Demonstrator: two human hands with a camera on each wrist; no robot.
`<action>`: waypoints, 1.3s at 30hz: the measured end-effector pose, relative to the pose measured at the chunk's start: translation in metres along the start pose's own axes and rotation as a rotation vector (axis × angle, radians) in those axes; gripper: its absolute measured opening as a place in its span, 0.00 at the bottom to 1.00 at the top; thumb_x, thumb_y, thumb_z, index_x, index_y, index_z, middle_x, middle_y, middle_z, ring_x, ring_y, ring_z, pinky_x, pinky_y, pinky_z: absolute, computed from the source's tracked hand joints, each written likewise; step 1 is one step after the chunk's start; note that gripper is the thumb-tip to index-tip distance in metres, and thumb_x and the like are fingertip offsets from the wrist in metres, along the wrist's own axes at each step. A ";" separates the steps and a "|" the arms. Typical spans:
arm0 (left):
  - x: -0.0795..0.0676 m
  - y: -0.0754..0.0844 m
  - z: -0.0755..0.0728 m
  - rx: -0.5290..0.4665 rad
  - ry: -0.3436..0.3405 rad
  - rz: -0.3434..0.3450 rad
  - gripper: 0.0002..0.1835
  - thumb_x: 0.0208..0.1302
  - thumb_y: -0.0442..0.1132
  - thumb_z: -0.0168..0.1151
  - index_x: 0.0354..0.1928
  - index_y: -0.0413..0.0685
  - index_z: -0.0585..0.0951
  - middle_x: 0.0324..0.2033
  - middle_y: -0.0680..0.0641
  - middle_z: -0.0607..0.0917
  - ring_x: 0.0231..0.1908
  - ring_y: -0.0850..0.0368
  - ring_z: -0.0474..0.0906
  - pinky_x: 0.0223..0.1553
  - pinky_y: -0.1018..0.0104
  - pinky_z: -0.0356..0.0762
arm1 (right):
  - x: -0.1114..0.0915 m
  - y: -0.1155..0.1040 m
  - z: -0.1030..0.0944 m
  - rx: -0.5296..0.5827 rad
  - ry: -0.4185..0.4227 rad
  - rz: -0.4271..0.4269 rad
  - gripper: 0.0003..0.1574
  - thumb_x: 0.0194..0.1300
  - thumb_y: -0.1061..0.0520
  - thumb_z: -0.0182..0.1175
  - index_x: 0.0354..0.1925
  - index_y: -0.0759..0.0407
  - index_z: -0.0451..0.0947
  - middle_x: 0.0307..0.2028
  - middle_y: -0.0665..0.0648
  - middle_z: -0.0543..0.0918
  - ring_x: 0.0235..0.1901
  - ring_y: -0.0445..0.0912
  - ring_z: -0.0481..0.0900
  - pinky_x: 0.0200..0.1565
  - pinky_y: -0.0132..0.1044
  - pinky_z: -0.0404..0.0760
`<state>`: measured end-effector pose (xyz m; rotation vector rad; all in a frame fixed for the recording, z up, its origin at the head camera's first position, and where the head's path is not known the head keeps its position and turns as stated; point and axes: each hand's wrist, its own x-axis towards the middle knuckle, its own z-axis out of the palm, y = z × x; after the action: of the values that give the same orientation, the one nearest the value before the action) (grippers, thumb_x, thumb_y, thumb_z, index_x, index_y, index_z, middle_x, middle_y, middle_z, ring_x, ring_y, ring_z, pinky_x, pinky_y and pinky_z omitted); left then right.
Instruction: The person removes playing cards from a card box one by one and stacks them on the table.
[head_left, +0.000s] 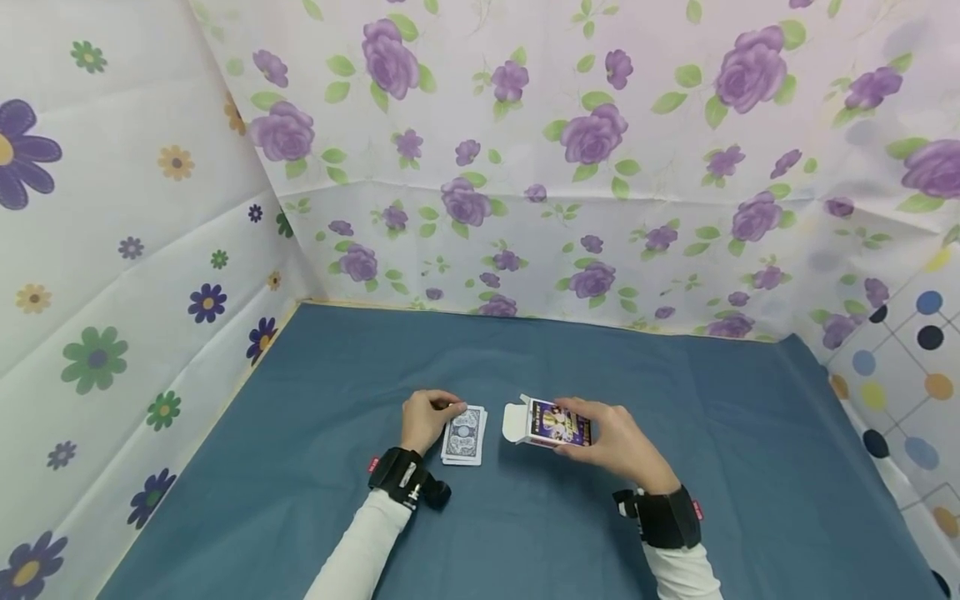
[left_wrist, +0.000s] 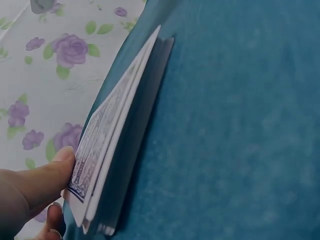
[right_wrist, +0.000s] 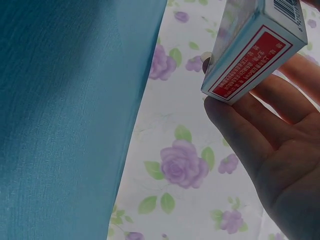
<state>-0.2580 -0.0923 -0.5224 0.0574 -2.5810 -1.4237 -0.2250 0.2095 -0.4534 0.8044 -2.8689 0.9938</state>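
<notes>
A stack of playing cards [head_left: 464, 435] with blue-patterned backs lies on the cloth. My left hand [head_left: 426, 420] pinches its upper left edge, with the thumb [left_wrist: 50, 180] on the top card's back. In the left wrist view the upper cards [left_wrist: 107, 145] stand tilted apart from the lower stack [left_wrist: 135, 150]. To the right, my right hand [head_left: 617, 442] grips a card box [head_left: 558, 423] between thumb and fingers, above the cloth. Its white end flap [head_left: 515, 422] hangs open toward the cards. The right wrist view shows the box's red printed side [right_wrist: 250, 62] and a barcode.
A blue cloth [head_left: 315, 500] covers the table. Floral sheets [head_left: 465, 250] stand along the back and left, and a dotted sheet [head_left: 907, 392] along the right. Each wrist wears a black strap [head_left: 667, 518] with a camera.
</notes>
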 end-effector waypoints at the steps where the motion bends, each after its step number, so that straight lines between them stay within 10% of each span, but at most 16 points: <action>1: 0.000 -0.001 0.000 0.004 0.004 0.010 0.06 0.57 0.39 0.71 0.34 0.46 0.88 0.27 0.46 0.85 0.27 0.58 0.76 0.34 0.63 0.73 | 0.000 0.000 0.000 0.000 0.002 -0.001 0.41 0.53 0.49 0.74 0.64 0.53 0.73 0.59 0.62 0.79 0.47 0.46 0.81 0.39 0.35 0.75; 14: -0.004 0.006 -0.004 0.019 0.016 0.038 0.11 0.61 0.44 0.67 0.42 0.46 0.87 0.29 0.46 0.84 0.27 0.59 0.73 0.34 0.65 0.69 | 0.000 -0.002 0.004 0.007 -0.009 0.009 0.40 0.53 0.49 0.74 0.63 0.54 0.74 0.58 0.62 0.79 0.44 0.44 0.80 0.39 0.34 0.75; 20: -0.020 0.053 -0.024 -0.005 -0.224 0.241 0.12 0.67 0.46 0.61 0.41 0.47 0.85 0.30 0.49 0.83 0.28 0.60 0.74 0.32 0.59 0.73 | 0.000 -0.002 0.004 0.000 -0.007 0.005 0.41 0.53 0.49 0.74 0.63 0.55 0.74 0.59 0.62 0.79 0.46 0.46 0.81 0.39 0.37 0.76; 24: -0.034 0.072 -0.035 0.217 -0.355 0.270 0.15 0.54 0.44 0.73 0.35 0.44 0.80 0.26 0.50 0.76 0.24 0.58 0.68 0.24 0.61 0.67 | 0.001 -0.003 0.003 -0.003 -0.003 -0.002 0.41 0.53 0.49 0.74 0.63 0.55 0.74 0.59 0.62 0.79 0.47 0.46 0.81 0.39 0.37 0.76; 29: -0.047 0.053 -0.030 0.531 -0.337 0.229 0.33 0.27 0.42 0.86 0.37 0.43 0.75 0.28 0.47 0.73 0.30 0.52 0.69 0.27 0.58 0.71 | 0.001 -0.004 0.003 -0.007 -0.005 0.000 0.41 0.53 0.49 0.74 0.63 0.55 0.74 0.59 0.62 0.79 0.48 0.47 0.81 0.40 0.37 0.76; 39: -0.045 0.031 -0.031 0.416 -0.313 0.219 0.30 0.32 0.33 0.83 0.37 0.40 0.71 0.28 0.46 0.71 0.29 0.52 0.69 0.30 0.57 0.70 | 0.001 -0.006 0.005 0.002 -0.014 -0.002 0.41 0.53 0.50 0.74 0.64 0.56 0.73 0.59 0.63 0.79 0.50 0.49 0.81 0.42 0.40 0.77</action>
<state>-0.2062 -0.0964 -0.4871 -0.4069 -2.9809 -0.8624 -0.2222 0.2026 -0.4540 0.8176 -2.8787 0.9945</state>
